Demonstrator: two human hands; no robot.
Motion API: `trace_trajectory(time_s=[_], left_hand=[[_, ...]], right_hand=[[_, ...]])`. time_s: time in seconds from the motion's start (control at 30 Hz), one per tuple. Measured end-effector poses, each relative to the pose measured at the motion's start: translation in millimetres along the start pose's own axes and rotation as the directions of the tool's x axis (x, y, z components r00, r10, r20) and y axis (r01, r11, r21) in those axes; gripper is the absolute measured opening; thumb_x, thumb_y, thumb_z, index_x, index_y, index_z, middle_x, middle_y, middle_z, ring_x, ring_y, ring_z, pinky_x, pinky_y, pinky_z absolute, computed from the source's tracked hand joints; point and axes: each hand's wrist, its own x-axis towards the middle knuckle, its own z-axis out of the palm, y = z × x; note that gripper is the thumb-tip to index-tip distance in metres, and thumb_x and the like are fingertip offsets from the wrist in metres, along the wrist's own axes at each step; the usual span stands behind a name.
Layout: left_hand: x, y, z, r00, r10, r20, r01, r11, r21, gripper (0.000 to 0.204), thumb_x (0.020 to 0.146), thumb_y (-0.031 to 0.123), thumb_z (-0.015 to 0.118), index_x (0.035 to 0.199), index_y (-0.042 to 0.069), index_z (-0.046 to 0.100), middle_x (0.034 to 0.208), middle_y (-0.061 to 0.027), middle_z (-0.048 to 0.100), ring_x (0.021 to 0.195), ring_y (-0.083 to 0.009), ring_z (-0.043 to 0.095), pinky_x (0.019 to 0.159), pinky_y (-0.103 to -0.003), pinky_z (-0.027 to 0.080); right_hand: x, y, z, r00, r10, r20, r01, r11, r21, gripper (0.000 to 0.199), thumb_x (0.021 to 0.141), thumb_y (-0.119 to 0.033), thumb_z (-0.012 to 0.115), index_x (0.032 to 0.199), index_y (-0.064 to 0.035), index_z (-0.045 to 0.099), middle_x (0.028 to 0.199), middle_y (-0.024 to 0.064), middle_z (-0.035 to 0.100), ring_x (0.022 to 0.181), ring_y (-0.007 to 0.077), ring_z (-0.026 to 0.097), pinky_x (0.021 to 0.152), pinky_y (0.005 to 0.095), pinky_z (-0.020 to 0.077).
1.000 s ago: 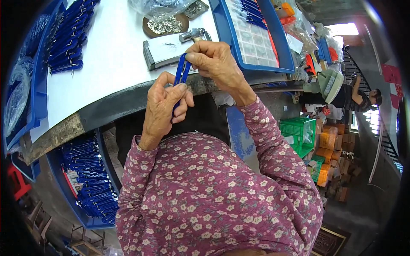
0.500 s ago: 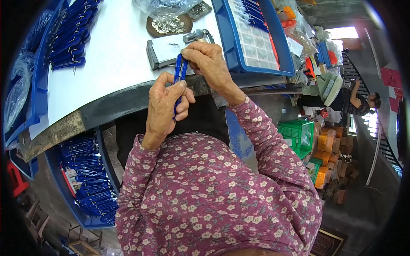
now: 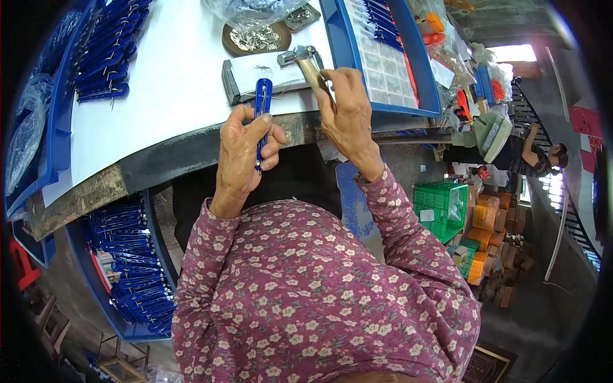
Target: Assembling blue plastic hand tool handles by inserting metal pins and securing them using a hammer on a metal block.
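My left hand [image 3: 241, 150] pinches a slim blue handle-like piece [image 3: 262, 102], a narrow strip with metal showing along its middle. It stands tilted upward at the table edge, and its lower end shows under my curled fingers. My right hand [image 3: 350, 118] is closed around the wooden handle of a hammer [image 3: 311, 71]. The hammer's metal head rests at the far right corner of a metal block [image 3: 265, 75], whose pale top carries a few small dark bits. Beyond the block stands a round brown dish [image 3: 257, 39] of small metal pins.
Blue pieces lie stacked at the left beside a blue tray [image 3: 59, 150]. At the right, another blue tray [image 3: 399, 110] holds a compartmented box and more blue pieces. Below the table edge sits a bin [image 3: 131, 330] full of blue pieces. A person [image 3: 536, 156] is far right.
My right hand has left the top of the blue piece and moved right and down onto the hammer handle. My left hand still holds the blue piece, now turned slightly.
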Motion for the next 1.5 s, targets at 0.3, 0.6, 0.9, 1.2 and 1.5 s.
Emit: trace_trajectory(time_s=[0.3,0.6,0.9,1.2,1.5], left_hand=[[1,1,-1,1.000,0.004,0.002,-0.004,1.000,-0.003,0.012,0.087,0.009,0.047,0.084,0.004,0.037,0.067,-0.0149,0.054,0.044,-0.0048,0.039,0.033,-0.017,0.030],[2,1,0,1.000,-0.011,-0.018,0.012,1.000,0.020,0.013,0.087,0.009,0.048,0.084,0.004,0.036,0.067,-0.0146,0.054,0.044,-0.0047,0.038,0.033,-0.017,0.029],[3,0,-5,1.000,0.013,0.027,-0.014,1.000,0.022,0.014,0.087,0.010,0.048,0.084,0.004,0.036,0.067,-0.0146,0.053,0.044,-0.0046,0.038,0.033,-0.017,0.029],[3,1,-6,1.000,0.001,0.031,-0.002,1.000,0.021,0.014,0.087,0.010,0.048,0.084,0.004,0.036,0.067,-0.0149,0.053,0.044,-0.0051,0.038,0.033,-0.016,0.029],[3,1,-7,1.000,-0.008,0.012,0.008,0.999,0.034,0.016,0.087,0.010,0.050,0.084,0.003,0.036,0.068,-0.0154,0.053,0.045,-0.0054,0.039,0.032,-0.017,0.030]], right_hand=[[-4,0,-8,0.773,0.461,0.437,-0.613,0.720,0.325,0.034,0.083,-0.016,0.056,0.109,0.0047,0.046,0.080,0.0136,0.058,0.070,0.0192,0.057,0.064,0.0293,0.0461],[-8,7,-15,0.486,0.244,0.839,-0.820,-0.204,0.534,0.026,0.087,-0.018,0.052,0.103,0.0033,0.049,0.072,0.0063,0.054,0.049,0.0056,0.045,0.041,0.0176,0.0362],[-5,5,-31,0.936,0.058,0.347,-0.188,0.916,0.354,0.025,0.083,-0.009,0.057,0.104,0.0015,0.052,0.070,0.0107,0.055,0.053,0.0178,0.051,0.048,0.0278,0.0395],[-2,4,-31,0.929,-0.035,0.370,-0.072,0.960,0.270,0.027,0.080,-0.006,0.059,0.105,0.0006,0.052,0.079,0.0157,0.057,0.059,0.0268,0.056,0.052,0.0322,0.0429],[12,-6,-44,0.977,-0.039,0.210,-0.050,0.914,0.402,0.026,0.083,-0.005,0.056,0.107,0.0028,0.052,0.077,0.0104,0.055,0.057,0.0162,0.050,0.051,0.0270,0.0402]])
